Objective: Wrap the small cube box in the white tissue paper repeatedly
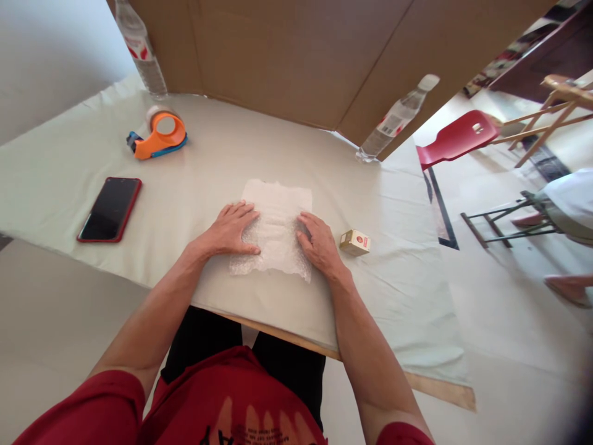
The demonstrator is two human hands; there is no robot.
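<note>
Here, the left hand [234, 230] and right hand [319, 244] lie open on the 2 sides of the wrap [278, 225], mid-frame, thumbs apart from the fingers; how hard they press, I cannot tell. The wrap's top edge reaches above both hands, and its uneven lower edge stops short of the table's near edge, with a strip of cloth [222, 154] between. On the right, the box [355, 242] sits just beside the right hand, leaving that side narrow. On the left, a wider stretch of cloth runs to the phone [110, 210], near the cloth's edge; the dispenser [152, 146] is farther up, at upper left. Above the wrap, cloth extends to the foot of the cardboard [287, 55], flanked by 2 bottles, the left bottle [141, 52] and right bottle [393, 123].

The hands hide parts of the wrap's sides. The frame cuts off the cardboard's top, the left bottle's top and a seated person [572, 210] at far right. The box's lettering is too small to read.
</note>
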